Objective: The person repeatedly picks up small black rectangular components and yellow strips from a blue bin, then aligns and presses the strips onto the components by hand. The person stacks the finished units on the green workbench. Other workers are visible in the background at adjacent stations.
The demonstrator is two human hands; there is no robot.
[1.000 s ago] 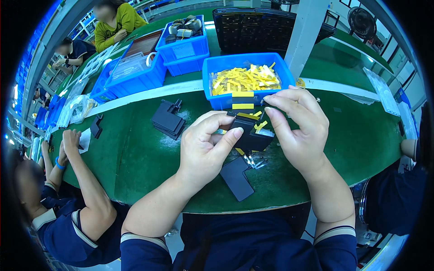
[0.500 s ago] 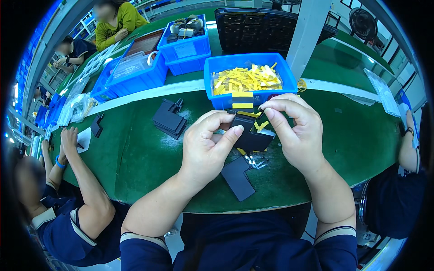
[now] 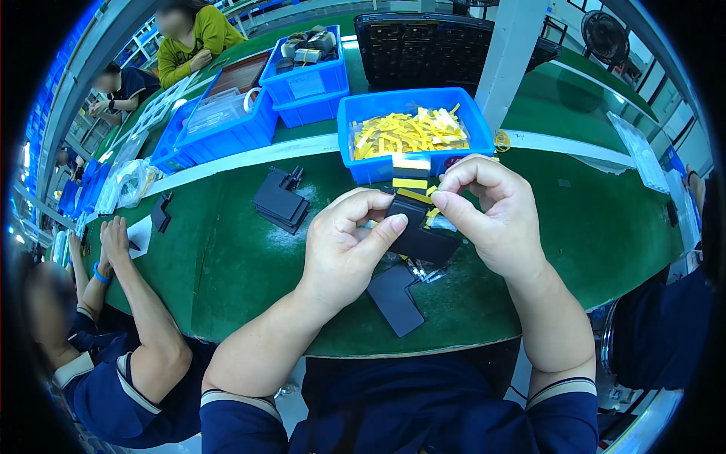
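Note:
My left hand grips a flat black L-shaped pack, thumb on its face and fingers behind. A yellow strip lies along the pack's upper edge. At the right end of that edge, my right hand pinches a small yellow piece between thumb and forefinger; whether it also holds the pack's narrow end is hidden. Below lies another black L-shaped pack on the green table, with thin silvery tabs beside it. Left of my hands sits a stack of similar black packs.
Ahead stands a blue bin heaped with yellow strips. More blue bins stand behind to the left, near a grey post. A co-worker's arm rests on the table at left; another person sits at right.
The held pack has tilted and shifted slightly, its lower part swinging right. My right fingers have moved a little left and down, and a yellow piece now shows at their tips.

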